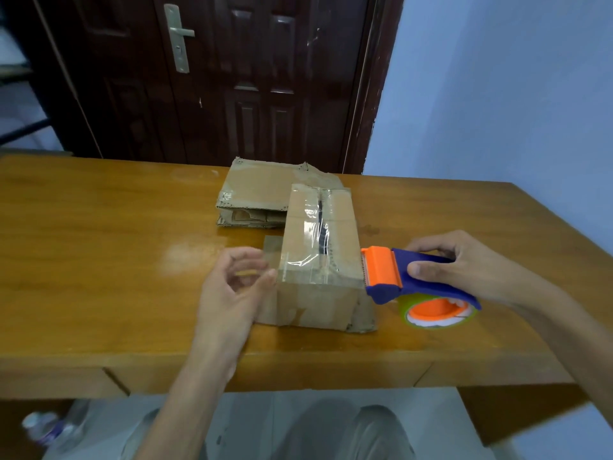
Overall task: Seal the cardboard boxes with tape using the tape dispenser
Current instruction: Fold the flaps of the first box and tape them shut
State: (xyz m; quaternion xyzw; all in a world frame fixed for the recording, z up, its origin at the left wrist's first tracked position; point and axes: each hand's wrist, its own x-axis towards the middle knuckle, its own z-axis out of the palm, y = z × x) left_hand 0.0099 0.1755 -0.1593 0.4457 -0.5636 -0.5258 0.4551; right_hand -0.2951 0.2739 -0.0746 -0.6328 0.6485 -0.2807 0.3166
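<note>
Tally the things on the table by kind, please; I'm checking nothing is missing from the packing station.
Cardboard boxes: 2, the near box and the far box
Tape dispensers: 1, the tape dispenser held by the right hand
Total: 3

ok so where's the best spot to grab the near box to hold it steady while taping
Probably the near box by its bare left wall, from the left, where the left hand is already at the corner. Its top carries the taped seam, and the dispenser in the right hand sits at its right edge, so that side is taken.
</note>
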